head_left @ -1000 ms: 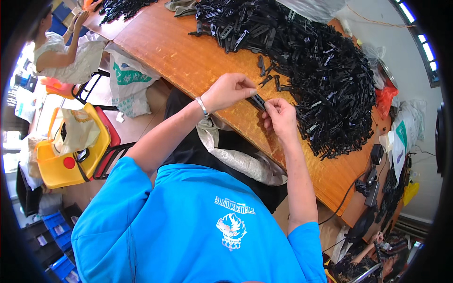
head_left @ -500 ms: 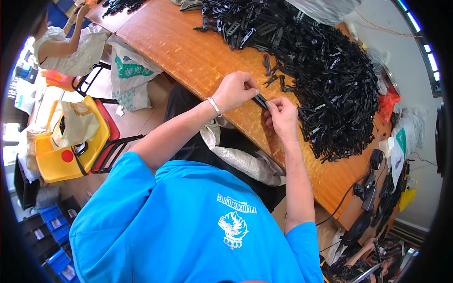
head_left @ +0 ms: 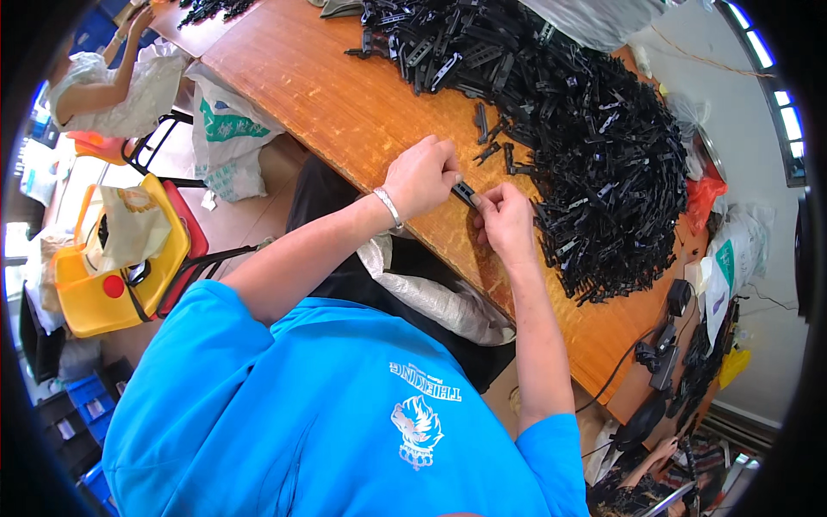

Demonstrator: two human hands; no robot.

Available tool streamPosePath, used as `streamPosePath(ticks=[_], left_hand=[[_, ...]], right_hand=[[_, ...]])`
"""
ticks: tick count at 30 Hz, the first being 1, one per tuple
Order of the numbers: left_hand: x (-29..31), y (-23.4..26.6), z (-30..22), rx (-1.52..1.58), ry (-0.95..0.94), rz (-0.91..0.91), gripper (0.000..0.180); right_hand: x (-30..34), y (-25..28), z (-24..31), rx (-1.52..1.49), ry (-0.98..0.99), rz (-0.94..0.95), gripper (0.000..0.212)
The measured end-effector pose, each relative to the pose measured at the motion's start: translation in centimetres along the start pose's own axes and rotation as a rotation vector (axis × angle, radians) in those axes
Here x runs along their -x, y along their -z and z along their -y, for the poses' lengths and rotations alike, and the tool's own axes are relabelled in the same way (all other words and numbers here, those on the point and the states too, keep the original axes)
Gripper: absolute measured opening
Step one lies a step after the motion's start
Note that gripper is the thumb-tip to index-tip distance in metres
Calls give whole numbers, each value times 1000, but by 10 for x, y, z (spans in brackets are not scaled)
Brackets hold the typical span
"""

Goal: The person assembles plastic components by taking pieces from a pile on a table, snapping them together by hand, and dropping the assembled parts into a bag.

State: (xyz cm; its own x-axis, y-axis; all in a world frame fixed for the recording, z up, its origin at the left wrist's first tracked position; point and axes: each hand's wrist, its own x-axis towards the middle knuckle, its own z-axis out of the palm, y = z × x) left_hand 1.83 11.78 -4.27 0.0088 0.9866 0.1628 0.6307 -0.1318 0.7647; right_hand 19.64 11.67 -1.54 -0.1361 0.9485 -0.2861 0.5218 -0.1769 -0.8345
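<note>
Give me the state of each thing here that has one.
Black part, held at both ends
Left grip, shut on one end
Right grip, shut on the other end
Black pile, heaped loosely on wooden table
Yellow chair, bearing a beige bag
Red plastic bag, crumpled

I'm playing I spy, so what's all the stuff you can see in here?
Black piece: one, black, between the hands
Big heap: countless pieces, black, on the table
Small heap: countless pieces, black, table's far left
Table: at least one, orange-brown, under the heaps
Chair: one, yellow, left
Tote bag: one, beige, on that chair
Sack: one, white and green, left floor
Plastic bag: one, red, right of the big heap
Trays: several, blue, lower left
Co-worker: one, white clothes, upper left
Shirt: one, blue, on the person
Left hand: one, bare, piece's left end
Right hand: one, bare, piece's right end
</note>
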Motion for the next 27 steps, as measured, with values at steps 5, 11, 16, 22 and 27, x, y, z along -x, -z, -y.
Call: streamPosePath(ticks=[5,11,16,22,27], left_hand=[[2,-1,3,-14,-40,18,15],[61,23,-2,112,-101,50,10],[126,36,0,203,-162,-23,9],[118,23,3,-7,-329,-56,7],[49,28,-11,-46,-447,-129,6]], right_hand=[[4,3,-1,-26,-13,23,16],[31,7,-21,-105,-38,297,12],[16,26,-27,218,323,-68,9],[-34,37,-24,725,524,-411,14],[-45,42,-19,691,589,-407,15]])
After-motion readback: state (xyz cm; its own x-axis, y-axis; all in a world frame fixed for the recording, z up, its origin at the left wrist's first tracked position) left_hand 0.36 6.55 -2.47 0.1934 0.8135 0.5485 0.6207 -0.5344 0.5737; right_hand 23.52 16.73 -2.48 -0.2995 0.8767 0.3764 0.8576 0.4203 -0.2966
